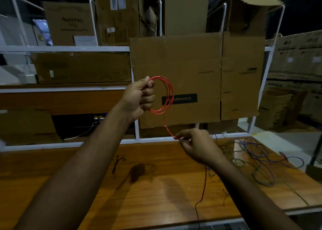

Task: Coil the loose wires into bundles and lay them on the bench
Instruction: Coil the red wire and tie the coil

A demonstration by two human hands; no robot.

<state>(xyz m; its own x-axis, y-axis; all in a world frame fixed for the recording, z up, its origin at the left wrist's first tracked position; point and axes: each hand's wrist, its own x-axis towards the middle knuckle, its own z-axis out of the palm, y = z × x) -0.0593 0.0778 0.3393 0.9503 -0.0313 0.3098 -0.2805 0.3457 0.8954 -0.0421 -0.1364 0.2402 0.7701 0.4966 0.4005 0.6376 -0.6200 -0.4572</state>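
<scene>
My left hand [140,97] is raised above the wooden bench [97,191] and grips a coil of red wire [168,94] made of several loops. A single red strand runs down from the coil to my right hand [196,146], which pinches it between thumb and fingertips just above the bench. Below that hand the red wire's loose tail [203,191] hangs down toward the bench's front edge. A tangle of loose blue, purple and dark wires [252,158] lies on the bench at the right.
A short black wire piece [117,165] lies on the bench left of centre. A white metal rack [137,135] with cardboard boxes [196,76] stands right behind the bench. More boxes are stacked at the far right.
</scene>
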